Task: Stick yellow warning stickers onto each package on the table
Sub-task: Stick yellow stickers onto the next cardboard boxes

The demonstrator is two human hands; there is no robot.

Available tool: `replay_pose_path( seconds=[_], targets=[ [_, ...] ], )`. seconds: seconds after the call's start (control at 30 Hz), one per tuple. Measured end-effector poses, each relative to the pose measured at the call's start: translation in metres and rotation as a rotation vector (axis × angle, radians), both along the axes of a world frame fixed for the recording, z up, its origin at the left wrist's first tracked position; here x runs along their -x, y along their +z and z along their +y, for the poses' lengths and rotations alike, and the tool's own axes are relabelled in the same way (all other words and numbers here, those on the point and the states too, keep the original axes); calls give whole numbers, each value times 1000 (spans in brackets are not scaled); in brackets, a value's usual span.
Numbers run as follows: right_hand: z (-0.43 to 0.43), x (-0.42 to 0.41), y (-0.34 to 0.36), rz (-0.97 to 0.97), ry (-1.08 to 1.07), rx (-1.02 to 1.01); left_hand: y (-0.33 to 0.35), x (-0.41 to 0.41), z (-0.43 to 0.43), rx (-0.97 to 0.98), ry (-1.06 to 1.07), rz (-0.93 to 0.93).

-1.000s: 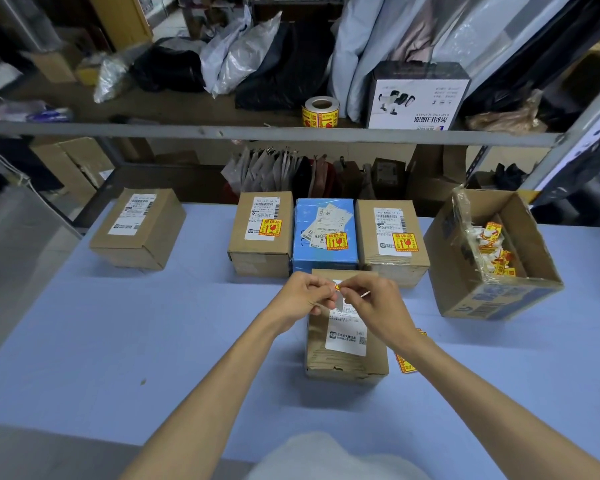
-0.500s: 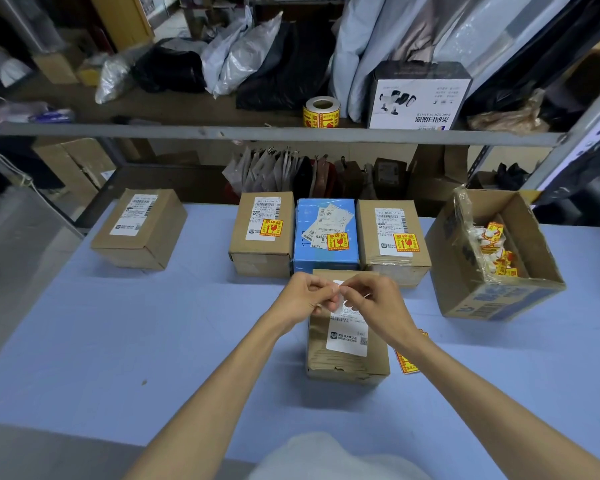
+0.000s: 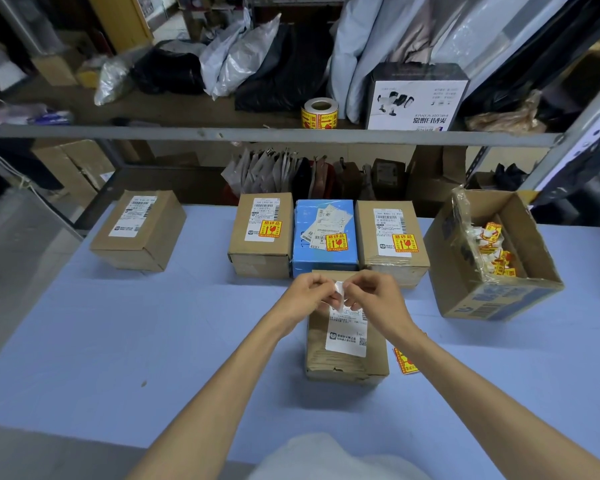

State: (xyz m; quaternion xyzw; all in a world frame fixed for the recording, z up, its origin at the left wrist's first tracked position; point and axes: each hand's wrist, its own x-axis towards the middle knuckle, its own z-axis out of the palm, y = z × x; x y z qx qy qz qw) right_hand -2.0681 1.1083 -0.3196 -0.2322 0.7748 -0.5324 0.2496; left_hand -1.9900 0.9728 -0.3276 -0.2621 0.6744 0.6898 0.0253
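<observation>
While both hands worked at it, the sticker slip [image 3: 339, 292] was held just above the far end of the near package [image 3: 378, 355]. Its white side faced the camera, so whether the yellow face had come free could not be told. The left hand [image 3: 307, 294] pinched one edge with curled fingers and the right hand [image 3: 374, 296] pinched the other, fingertips almost meeting.

The step in hand looked like peeling the sticker from its backing. Done well, one hand would anchor the backing while the other lifted a corner and peeled slowly, touching only the margin of the glue. The sticker would then go down flat on the box top, lapping the lower corner of the shipping label [image 3: 347, 336] but clear of the barcode, and be rubbed across from one edge so no bubble formed.

Beside the right forearm a loose yellow sticker [image 3: 406, 362] lay on the blue table [image 3: 153, 341]. Just behind the near package stood a row of three already stickered: a brown box [image 3: 262, 251], a blue box [image 3: 312, 258] and a second brown box [image 3: 368, 237]. The far-left package [image 3: 146, 244] bore only its white label, so it and the near one seemed to be what was left. At the right an open carton [image 3: 465, 282] held sticker scraps, and a sticker roll [image 3: 320, 114] sat on the shelf.
</observation>
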Motion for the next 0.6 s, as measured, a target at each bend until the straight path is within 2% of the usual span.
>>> replay_pose_path(
  seconds=[0.13,0.37,0.6],
  targets=[
    [-1,-1,-1,-22,-24,-16,-3,-1,1,-37,28,11],
    [-3,-4,1,-17,-17,2,-8,-4,1,21,38,53],
    [-1,-4,1,-66,-88,2,-10,-3,-1,17,212,-16]
  ],
)
